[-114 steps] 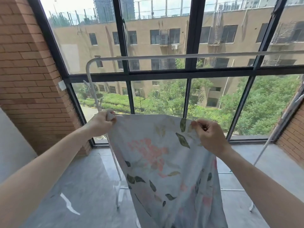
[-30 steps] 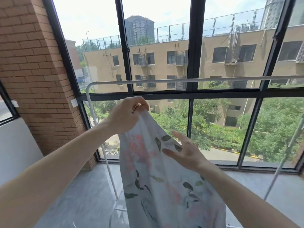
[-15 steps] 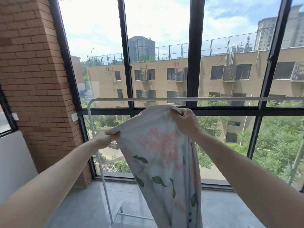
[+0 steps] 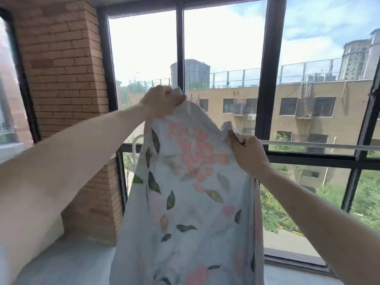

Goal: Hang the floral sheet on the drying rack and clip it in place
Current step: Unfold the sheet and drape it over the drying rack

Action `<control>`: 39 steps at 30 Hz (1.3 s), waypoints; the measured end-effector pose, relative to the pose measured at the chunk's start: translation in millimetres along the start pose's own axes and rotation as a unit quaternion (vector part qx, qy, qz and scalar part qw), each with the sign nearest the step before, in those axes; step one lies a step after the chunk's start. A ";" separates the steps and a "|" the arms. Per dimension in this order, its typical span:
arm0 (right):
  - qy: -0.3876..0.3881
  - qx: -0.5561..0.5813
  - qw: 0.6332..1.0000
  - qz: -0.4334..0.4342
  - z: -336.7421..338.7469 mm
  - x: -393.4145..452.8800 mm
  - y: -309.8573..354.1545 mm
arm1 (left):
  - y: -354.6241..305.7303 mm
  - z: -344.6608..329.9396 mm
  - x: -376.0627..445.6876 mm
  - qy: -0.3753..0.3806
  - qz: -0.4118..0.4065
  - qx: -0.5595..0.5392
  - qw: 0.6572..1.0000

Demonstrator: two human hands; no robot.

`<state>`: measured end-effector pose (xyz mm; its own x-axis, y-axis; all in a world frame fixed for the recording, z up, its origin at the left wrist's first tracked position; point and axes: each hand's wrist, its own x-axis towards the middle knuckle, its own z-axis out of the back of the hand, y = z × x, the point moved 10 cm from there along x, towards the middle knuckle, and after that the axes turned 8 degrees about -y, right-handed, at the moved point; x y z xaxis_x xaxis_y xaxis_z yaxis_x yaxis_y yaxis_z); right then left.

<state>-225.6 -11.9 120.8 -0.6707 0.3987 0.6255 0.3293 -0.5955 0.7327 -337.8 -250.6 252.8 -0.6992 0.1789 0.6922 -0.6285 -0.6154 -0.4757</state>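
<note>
Left hand has risen; both grips, right hand included, pinch the leaf-printed sheet.

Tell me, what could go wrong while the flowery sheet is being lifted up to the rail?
1. The floral sheet is held only at its top edge, pinched by the left hand and right hand; a slipped grip could drop it to the floor.
2. Most of the sheet hangs on the near side of the rack's rail, so once draped its weight might pull it back off.
3. No clips are in view, so nothing may secure it yet.
</note>
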 end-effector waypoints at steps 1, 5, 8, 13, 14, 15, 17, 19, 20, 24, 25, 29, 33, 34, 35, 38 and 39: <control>0.004 -0.004 1.000 0.006 -3.4 -1.1 -2.8 | 17.2 -7.3 -1.2 0.022 0.008 -0.022 0.999; 0.001 -0.027 1.000 0.005 -16.9 0.4 -14.2 | 85.7 -32.9 -4.5 0.079 0.052 -0.061 0.994; -0.003 -0.047 0.999 0.007 -28.8 5.5 -15.6 | 117.0 -20.5 8.9 0.047 0.085 -0.194 0.976; 0.017 -0.062 0.998 0.020 -59.1 15.2 -12.2 | 146.1 0.8 12.2 0.031 0.122 -0.224 0.967; 0.026 -0.067 0.997 0.022 -65.3 15.5 -10.0 | 145.8 5.8 13.0 0.033 0.105 -0.198 0.974; 0.032 -0.071 0.997 0.025 -70.9 15.3 -7.7 | 144.1 9.0 12.0 0.046 0.079 -0.155 0.984; 0.034 -0.065 0.997 0.033 -82.1 13.0 -1.6 | 139.5 6.7 2.0 0.097 0.018 -0.098 0.990; 0.032 -0.064 0.997 0.042 -91.5 9.4 2.7 | 137.3 1.6 -15.0 0.157 -0.017 -0.090 0.983; 0.025 -0.068 0.997 0.040 -93.9 8.4 -0.1 | 137.8 -0.2 -21.8 0.179 -0.036 -0.075 0.980; 0.030 -0.091 0.995 0.014 -95.4 2.0 -25.9 | 149.0 -5.1 -23.3 0.153 -0.148 0.023 0.977; 0.034 -0.123 0.992 0.017 -97.3 -1.6 -30.1 | 157.6 -7.9 -21.6 0.141 -0.141 0.024 0.980; 0.080 -0.195 0.977 -0.026 -106.7 -4.0 -34.6 | 178.3 -18.0 -24.0 0.117 -0.096 -0.007 0.988; -0.090 -0.066 0.993 0.041 -93.6 21.1 35.2 | 162.9 11.4 -8.0 0.011 -0.075 -0.066 0.995; -0.066 -0.067 0.993 0.064 -106.0 23.4 53.9 | 156.4 20.9 -3.2 -0.009 -0.086 -0.054 0.995; -0.008 -0.095 0.992 0.085 -124.1 23.6 70.4 | 150.0 29.5 1.6 -0.025 -0.098 -0.038 0.994; -0.063 -0.098 0.987 0.112 -105.3 39.3 84.4 | 140.4 44.8 7.1 -0.015 -0.103 -0.031 0.994; -0.078 -0.091 0.986 0.114 -98.0 42.5 83.4 | 139.1 49.9 6.6 -0.014 -0.097 -0.044 0.994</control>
<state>-291.8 -113.0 182.2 -0.4779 0.3343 0.8123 0.3246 -0.7921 0.5169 -412.9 -373.4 218.2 -0.5528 0.2654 0.7900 -0.7788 -0.5019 -0.3763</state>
